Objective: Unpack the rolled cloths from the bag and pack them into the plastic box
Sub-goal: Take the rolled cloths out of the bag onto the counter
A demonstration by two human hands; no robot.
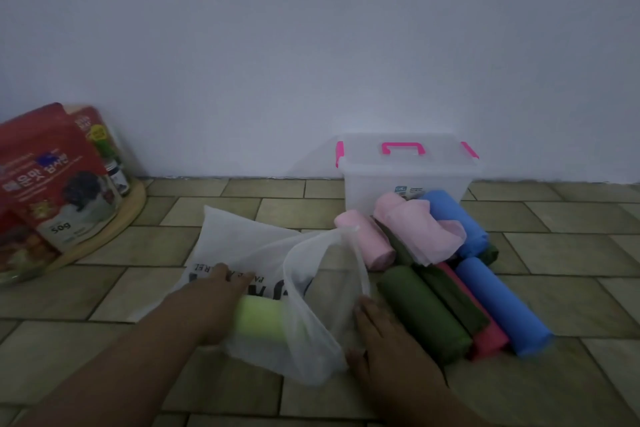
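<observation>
Down on a tiled floor (242, 215) lies a thin white bag (249, 246); the left hand (218, 302) rests on it, fingers stretched forward over its printed lettering; a lime-green rolled cloth (259, 319) shows through the bag beside that palm; the right hand (384, 347) presses the bag's mouth, fingers straight; just right, pink, blue, dark green and red rolled cloths (422, 312) lie heaped before a lidded plastic box (408, 180); red packets (52, 184) sit far left.

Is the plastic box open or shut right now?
Shut. Its clear lid lies flat on the plastic box, pink handle on top, pink clips at both ends.
</observation>
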